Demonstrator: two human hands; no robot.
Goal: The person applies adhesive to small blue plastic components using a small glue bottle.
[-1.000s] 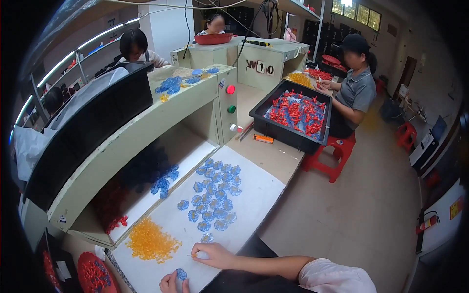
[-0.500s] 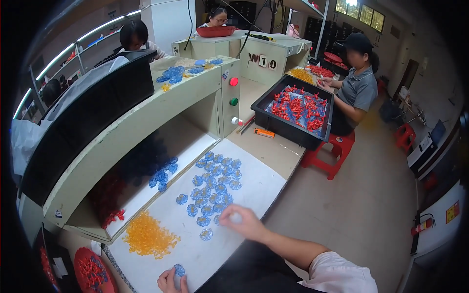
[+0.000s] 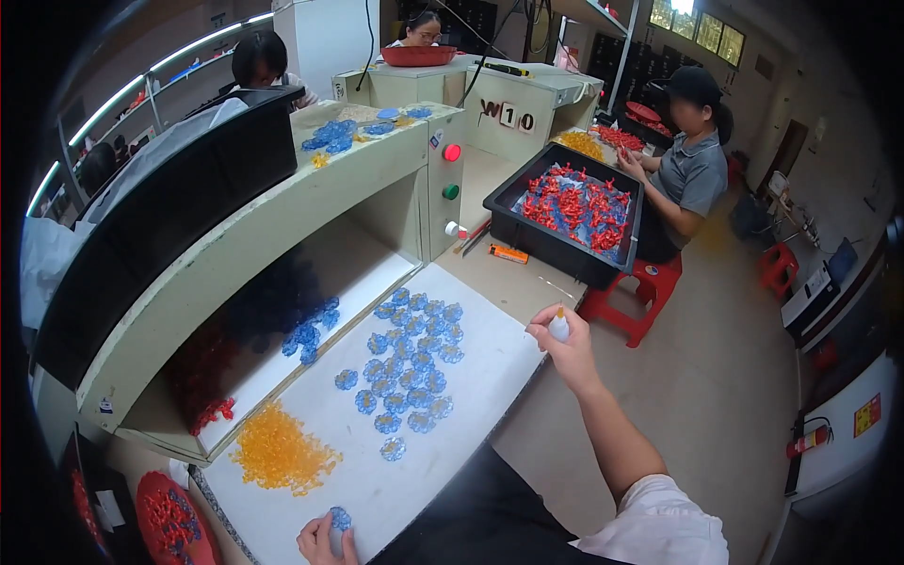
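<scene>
My right hand is raised over the right edge of the white worktable and grips a small white bottle with an orange tip. My left hand rests at the table's near edge, fingers on a blue plastic flower-shaped part. Several more blue parts lie spread in rows across the middle of the table. A heap of orange parts sits to the left of them.
A beige machine housing with red and green buttons stands behind the table, blue parts on its lower shelf. A black tray of red parts sits at right before a seated person in grey. Red stool beside it. Other people work behind.
My right hand has swung from the table's near edge up and to the right, now holding the small bottle. The left hand has stayed on the blue part.
</scene>
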